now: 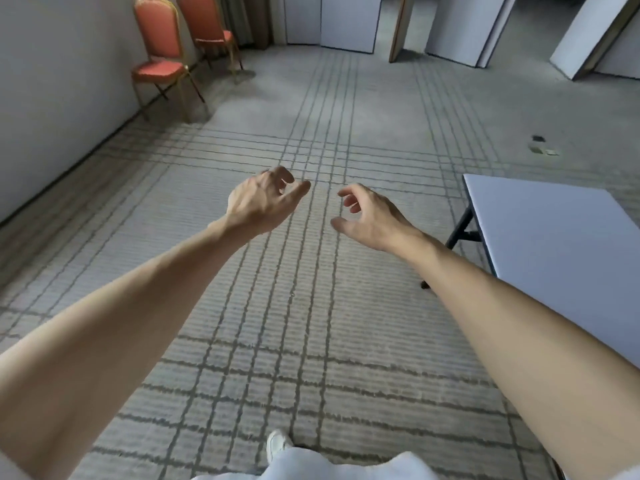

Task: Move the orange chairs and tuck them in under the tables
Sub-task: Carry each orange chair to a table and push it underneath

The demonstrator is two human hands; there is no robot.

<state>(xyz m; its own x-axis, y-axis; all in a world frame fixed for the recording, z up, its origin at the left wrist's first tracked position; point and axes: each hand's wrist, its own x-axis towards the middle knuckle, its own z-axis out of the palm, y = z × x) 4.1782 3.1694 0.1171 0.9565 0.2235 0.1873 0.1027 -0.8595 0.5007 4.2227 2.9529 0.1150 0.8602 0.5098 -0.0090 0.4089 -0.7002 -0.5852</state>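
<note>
Two orange chairs with gold frames stand against the left wall at the far left: the nearer chair (160, 57) and a second chair (207, 27) behind it. A white folding table (554, 237) stands at the right, its dark leg showing below the near corner. My left hand (263, 199) and my right hand (370, 216) are stretched out in front of me over the carpet, fingers loosely curled, holding nothing. Both hands are well short of the chairs.
Grey carpet with a dark grid pattern covers the floor between me and the chairs. White partition panels (346, 22) lean along the back wall. Small scraps (542, 147) lie on the carpet beyond the table. My white shoe (277, 445) shows at the bottom.
</note>
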